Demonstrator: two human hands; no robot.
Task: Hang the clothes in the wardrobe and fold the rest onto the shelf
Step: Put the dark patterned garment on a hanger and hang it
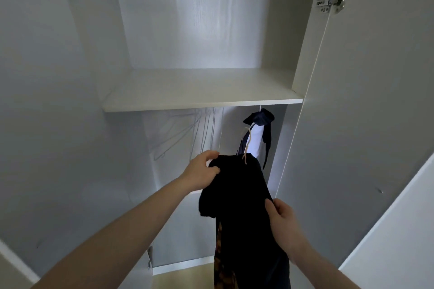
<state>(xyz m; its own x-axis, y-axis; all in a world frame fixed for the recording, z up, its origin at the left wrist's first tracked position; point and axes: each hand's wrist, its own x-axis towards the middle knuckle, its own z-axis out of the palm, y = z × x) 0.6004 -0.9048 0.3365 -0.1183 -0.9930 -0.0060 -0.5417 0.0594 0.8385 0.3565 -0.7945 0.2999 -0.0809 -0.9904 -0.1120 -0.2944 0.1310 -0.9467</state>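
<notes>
Single head-worn view — wide-angle, edges bowed. It faced straight into the open wardrobe (202, 30), tilted slightly upward so the shelf (202, 98) sat mid-frame and the top hinges showed at both upper corners. Camera stood close — door panels filled either side, both forearms entered from the bottom edge. A strip of floor showed at bottom centre.

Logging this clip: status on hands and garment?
Left hand grips black garment at top; right hand pinches its side. Garment on hanger, not yet on rail. Nothing blocking.
</notes>
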